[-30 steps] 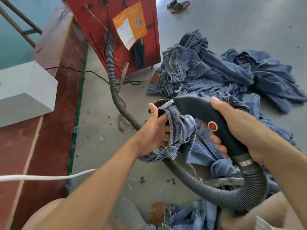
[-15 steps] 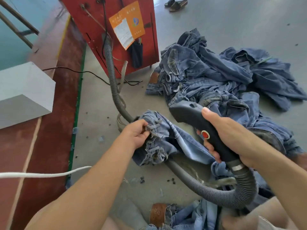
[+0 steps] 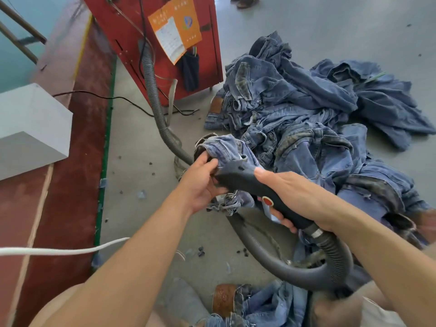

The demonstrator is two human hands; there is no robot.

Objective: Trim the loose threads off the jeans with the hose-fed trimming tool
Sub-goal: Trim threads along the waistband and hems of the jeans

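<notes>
Jeans (image 3: 226, 149) in work are one bunched pair held up between the two hands, above the grey floor (image 3: 141, 142). One black trimming tool (image 3: 250, 182) is in view, with one red button (image 3: 267, 200) on its side and one ribbed grey hose (image 3: 330, 260) looping from its rear end, under the right forearm, then away past the left hand to the red machine (image 3: 132, 43). Beyond the right hand lies one large heap of denim (image 3: 306, 107); a few more garments (image 3: 259, 305) lie near the person, below both forearms, their number not clear.

The held pair is faded blue, crumpled, with a waistband edge turned up beyond the left hand and frayed threads hanging below it.

The left hand (image 3: 203, 185) is curled round a fold of the fabric, thumb on top. The right hand (image 3: 295, 197) is wrapped round the tool's handle, fingers showing beneath it.

Half a second ago the tool's head stood apart from the left hand, to its right, over spread cloth; now its tip lies against the fabric right at the left hand's fingers, and the hands have come close together. The cloth is gathered tighter.
</notes>
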